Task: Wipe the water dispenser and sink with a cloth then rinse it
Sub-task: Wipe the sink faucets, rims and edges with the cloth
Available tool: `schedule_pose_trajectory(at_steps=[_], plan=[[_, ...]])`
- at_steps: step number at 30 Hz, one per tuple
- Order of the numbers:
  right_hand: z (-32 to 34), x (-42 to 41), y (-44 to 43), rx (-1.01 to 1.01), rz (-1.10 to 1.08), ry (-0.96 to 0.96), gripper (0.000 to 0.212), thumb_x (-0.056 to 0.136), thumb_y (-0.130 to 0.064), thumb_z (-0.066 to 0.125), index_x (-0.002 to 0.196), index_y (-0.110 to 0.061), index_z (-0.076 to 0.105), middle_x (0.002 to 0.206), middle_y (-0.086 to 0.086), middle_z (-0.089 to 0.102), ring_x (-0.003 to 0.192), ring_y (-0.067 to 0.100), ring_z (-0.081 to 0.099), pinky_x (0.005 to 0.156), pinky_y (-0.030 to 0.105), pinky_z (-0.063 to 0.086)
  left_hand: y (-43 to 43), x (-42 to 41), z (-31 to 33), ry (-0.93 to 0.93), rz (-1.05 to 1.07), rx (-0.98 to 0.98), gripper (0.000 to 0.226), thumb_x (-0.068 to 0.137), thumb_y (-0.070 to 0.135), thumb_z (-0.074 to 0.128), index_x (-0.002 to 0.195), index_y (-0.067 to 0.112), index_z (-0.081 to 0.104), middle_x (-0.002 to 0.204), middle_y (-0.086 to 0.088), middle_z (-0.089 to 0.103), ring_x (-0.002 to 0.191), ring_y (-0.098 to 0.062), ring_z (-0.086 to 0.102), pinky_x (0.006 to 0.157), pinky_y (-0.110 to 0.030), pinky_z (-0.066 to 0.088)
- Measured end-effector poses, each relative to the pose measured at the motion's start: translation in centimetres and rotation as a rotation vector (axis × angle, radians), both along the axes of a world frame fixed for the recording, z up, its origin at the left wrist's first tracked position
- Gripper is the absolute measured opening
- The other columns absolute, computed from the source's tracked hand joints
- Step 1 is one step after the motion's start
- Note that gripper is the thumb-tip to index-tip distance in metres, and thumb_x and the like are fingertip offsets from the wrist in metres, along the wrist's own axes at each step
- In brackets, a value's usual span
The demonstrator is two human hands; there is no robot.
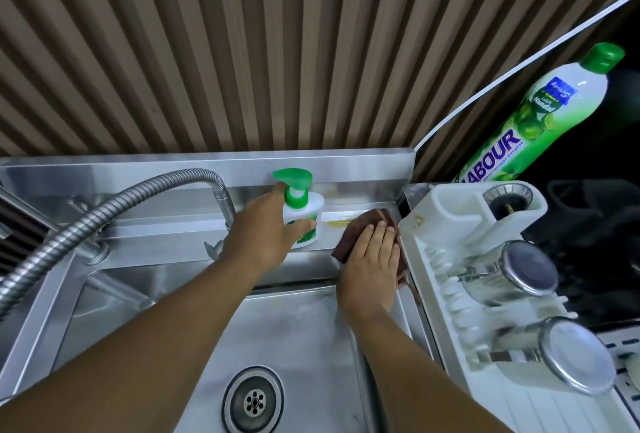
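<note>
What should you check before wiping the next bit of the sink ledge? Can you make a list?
1. Brown cloth flat under the right hand: ok.
2. Soap pump bottle held out of the way by the left hand: ok.
3. Yellowish smear on the ledge wiped off: not ok.
4. White dish rack clear of the cloth: not ok, it touches.
5. Cloth wet enough: cannot tell.

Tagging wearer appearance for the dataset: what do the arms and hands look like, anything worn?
Both forearms are bare up to the frame edge, no sleeves in view. The left hand and right hand have no gloves; no rings, watch or bands show. Nails on the right hand look short and unpainted.
</note>
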State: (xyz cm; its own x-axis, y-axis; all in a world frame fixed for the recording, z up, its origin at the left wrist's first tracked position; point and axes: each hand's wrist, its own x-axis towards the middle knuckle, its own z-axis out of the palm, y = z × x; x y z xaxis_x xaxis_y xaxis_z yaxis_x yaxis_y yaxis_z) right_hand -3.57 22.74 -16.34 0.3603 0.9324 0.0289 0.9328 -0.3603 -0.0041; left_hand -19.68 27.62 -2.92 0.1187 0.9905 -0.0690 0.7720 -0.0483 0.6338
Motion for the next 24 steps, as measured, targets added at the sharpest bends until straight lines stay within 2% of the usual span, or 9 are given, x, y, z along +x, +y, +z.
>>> schedule_pose_trajectory(at_steps=[5, 9, 11, 13, 15, 18, 21, 23, 24], plan=[[-0.6, 0.1, 0.0, 0.061, -0.002, -0.039, 0.081, 0.07, -0.013, 0.077, 0.142, 0.009, 0.047, 0.152, 0.029, 0.042, 0.144, 0.045, 0.036, 0.118, 0.051, 0.017, -3.0, -2.9, 2.1, 0.012, 0.03, -0.006, 0.039, 0.081, 0.048, 0.078, 0.103, 0.027, 0.053, 0.107, -0.004, 0.069, 0.1, -0.032, 0.062, 0.075, -0.033, 0.045], [0.7, -0.6, 1.0, 0.099, -0.041, 0.027, 0.057, 0.075, -0.013, 0.075, 0.127, -0.004, 0.053, 0.15, 0.022, 0.047, 0.143, 0.039, 0.038, 0.117, 0.052, 0.026, -6.0, -6.1, 3.1, 0.045, 0.046, -0.026, 0.039, 0.08, 0.055, 0.076, 0.097, 0.032, 0.05, 0.099, 0.003, 0.068, 0.096, -0.027, 0.063, 0.076, -0.035, 0.049], [0.9, -0.5, 1.3, 0.127, -0.012, 0.049, 0.054, 0.074, -0.01, 0.075, 0.123, -0.009, 0.051, 0.149, 0.018, 0.049, 0.142, 0.037, 0.039, 0.115, 0.052, 0.031, -7.0, -7.8, 3.0, 0.041, 0.079, -0.034, 0.037, 0.079, 0.054, 0.077, 0.095, 0.033, 0.051, 0.091, 0.008, 0.065, 0.094, -0.024, 0.064, 0.076, -0.034, 0.05], [0.7, 0.1, 1.0, 0.134, 0.03, 0.058, 0.061, 0.072, -0.008, 0.078, 0.127, -0.009, 0.05, 0.148, 0.016, 0.05, 0.14, 0.035, 0.042, 0.115, 0.051, 0.033, -7.6, -9.3, 2.8, 0.04, 0.098, -0.035, 0.037, 0.078, 0.055, 0.077, 0.095, 0.03, 0.057, 0.089, 0.01, 0.068, 0.092, -0.021, 0.066, 0.075, -0.034, 0.051], [0.9, 0.5, 0.4, 0.115, 0.053, 0.103, 0.067, 0.078, -0.011, 0.074, 0.14, -0.007, 0.049, 0.153, 0.015, 0.046, 0.144, 0.034, 0.039, 0.118, 0.047, 0.03, -8.0, -10.4, 2.6, 0.026, 0.113, -0.032, 0.039, 0.077, 0.055, 0.078, 0.098, 0.027, 0.062, 0.089, 0.012, 0.07, 0.088, -0.018, 0.067, 0.073, -0.033, 0.052], [2.3, -0.1, -0.2, 0.266, -0.046, 0.43, 0.057, 0.089, -0.007, 0.053, 0.146, -0.014, 0.048, 0.15, 0.011, 0.05, 0.14, 0.033, 0.042, 0.117, 0.045, 0.033, -8.3, -11.4, 2.6, 0.002, 0.129, -0.036, 0.037, 0.077, 0.054, 0.078, 0.097, 0.028, 0.061, 0.086, 0.017, 0.067, 0.083, -0.008, 0.064, 0.068, -0.026, 0.049], [5.0, -1.1, 0.6, 0.544, -0.352, 0.942, 0.05, 0.093, -0.008, 0.044, 0.141, -0.02, 0.055, 0.131, 0.011, 0.063, 0.124, 0.034, 0.055, 0.107, 0.039, 0.041, -8.6, -11.8, 2.6, -0.005, 0.129, -0.035, 0.036, 0.077, 0.055, 0.078, 0.092, 0.03, 0.058, 0.083, 0.017, 0.065, 0.08, -0.005, 0.062, 0.063, -0.019, 0.042], [7.5, -2.2, 1.6, 0.744, -0.466, 1.123, 0.047, 0.093, -0.009, 0.042, 0.135, -0.018, 0.061, 0.127, 0.008, 0.066, 0.119, 0.027, 0.058, 0.099, 0.024, 0.041, -8.8, -12.0, 2.8, -0.005, 0.135, -0.037, 0.035, 0.077, 0.055, 0.078, 0.088, 0.031, 0.055, 0.081, 0.016, 0.065, 0.078, -0.003, 0.061, 0.061, -0.017, 0.041], [8.8, -2.9, 2.2, 0.807, -0.459, 1.166, 0.047, 0.094, -0.009, 0.043, 0.137, -0.017, 0.06, 0.126, 0.003, 0.066, 0.113, 0.017, 0.059, 0.092, 0.012, 0.04, -8.8, -12.0, 2.9, 0.001, 0.136, -0.037, 0.035, 0.078, 0.054, 0.078, 0.087, 0.031, 0.054, 0.08, 0.016, 0.065, 0.076, -0.001, 0.06, 0.06, -0.016, 0.04]])
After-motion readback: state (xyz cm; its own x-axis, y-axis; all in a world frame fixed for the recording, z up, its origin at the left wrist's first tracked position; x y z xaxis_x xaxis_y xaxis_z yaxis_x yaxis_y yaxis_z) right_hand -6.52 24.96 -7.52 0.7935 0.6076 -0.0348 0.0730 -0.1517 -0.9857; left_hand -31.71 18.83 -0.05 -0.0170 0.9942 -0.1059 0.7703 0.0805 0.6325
